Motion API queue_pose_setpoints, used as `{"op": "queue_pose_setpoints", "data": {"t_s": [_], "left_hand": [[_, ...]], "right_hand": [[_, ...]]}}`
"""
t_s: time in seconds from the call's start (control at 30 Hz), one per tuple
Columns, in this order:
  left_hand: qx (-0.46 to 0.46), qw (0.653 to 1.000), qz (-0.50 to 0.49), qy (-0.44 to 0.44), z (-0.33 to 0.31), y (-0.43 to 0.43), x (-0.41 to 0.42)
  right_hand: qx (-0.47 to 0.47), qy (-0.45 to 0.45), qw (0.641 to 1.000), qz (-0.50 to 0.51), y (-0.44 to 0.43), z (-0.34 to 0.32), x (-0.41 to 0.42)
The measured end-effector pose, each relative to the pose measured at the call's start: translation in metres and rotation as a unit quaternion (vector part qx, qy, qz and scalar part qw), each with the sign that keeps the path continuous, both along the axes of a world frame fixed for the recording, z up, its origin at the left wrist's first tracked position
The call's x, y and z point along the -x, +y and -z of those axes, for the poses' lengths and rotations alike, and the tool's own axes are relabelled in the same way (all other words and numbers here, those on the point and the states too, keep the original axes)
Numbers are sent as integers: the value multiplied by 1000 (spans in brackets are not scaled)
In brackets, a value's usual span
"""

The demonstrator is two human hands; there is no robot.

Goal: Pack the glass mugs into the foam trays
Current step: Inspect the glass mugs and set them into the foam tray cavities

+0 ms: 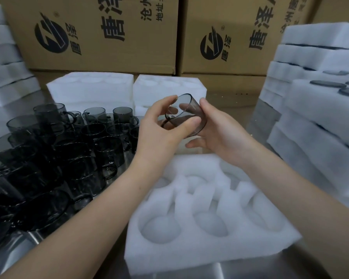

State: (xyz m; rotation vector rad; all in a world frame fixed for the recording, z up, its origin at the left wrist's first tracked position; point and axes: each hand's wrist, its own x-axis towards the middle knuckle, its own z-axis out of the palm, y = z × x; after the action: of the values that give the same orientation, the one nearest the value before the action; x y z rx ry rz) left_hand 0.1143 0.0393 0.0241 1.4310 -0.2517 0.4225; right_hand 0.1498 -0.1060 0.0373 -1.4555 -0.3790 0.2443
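both hands cradle one smoky mug (pixel 186 115), left hand (pixel 161 127) and right hand (pixel 214 125) fingers curled round it, tilting it above the empty foam tray (pixel 210 244) to line up a pocket.

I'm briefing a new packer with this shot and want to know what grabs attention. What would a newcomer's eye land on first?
First, the smoky glass mug, tilted at the centre and held between the left hand and the right hand. Just below it lies a white foam tray with empty round pockets, and to the left stands a dense crowd of dark mugs.
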Motion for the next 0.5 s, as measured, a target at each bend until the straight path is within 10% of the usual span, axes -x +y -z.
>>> {"op": "queue_pose_setpoints", "data": {"t_s": [0.27,0.5], "left_hand": [[108,990,79,41,2,8,-7],[-106,990,93,9,4,6,-7]], "right_hand": [[-96,-57,993,-27,-2,2,2],[-50,-104,990,82,-1,2,3]]}}
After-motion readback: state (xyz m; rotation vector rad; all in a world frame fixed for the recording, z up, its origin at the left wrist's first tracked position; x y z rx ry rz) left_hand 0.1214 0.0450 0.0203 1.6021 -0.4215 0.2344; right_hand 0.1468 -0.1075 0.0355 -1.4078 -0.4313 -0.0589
